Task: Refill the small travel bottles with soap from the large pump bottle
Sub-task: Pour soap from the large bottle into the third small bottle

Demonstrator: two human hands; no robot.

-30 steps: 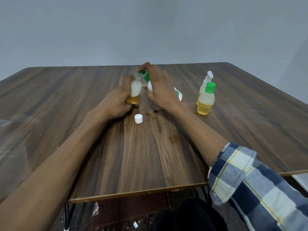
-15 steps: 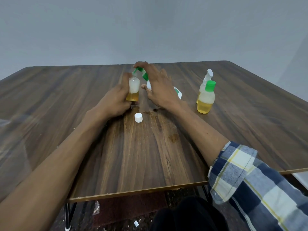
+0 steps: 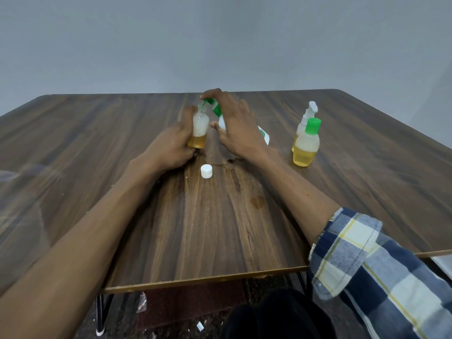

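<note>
The left hand grips a small open bottle near the middle of the wooden surface, fingers wrapped round its lower half. The bottle stands about upright, its base at or just above the surface; amber soap fills roughly the bottom third, and the part above looks cloudy white.

The right hand lies over the pump bottle, just right of the small one. Its fingers reach forward over the green pump head and press on it, not curled round it, while the thumb points toward the small bottle. The green spout sits right at the small bottle's mouth. Most of the pump bottle's white body is hidden behind the hand; only a bit of white neck and a white-and-green corner show.

A white cap lies loose on the surface, nearer the person than both hands and touching neither. Well to the right stand two more small bottles close together: one with a green cap, partly filled with amber soap, and just behind it a spray bottle with a white nozzle.

A blue, white and yellow plaid sleeve is rolled up on the right forearm; the left forearm is bare.
</note>
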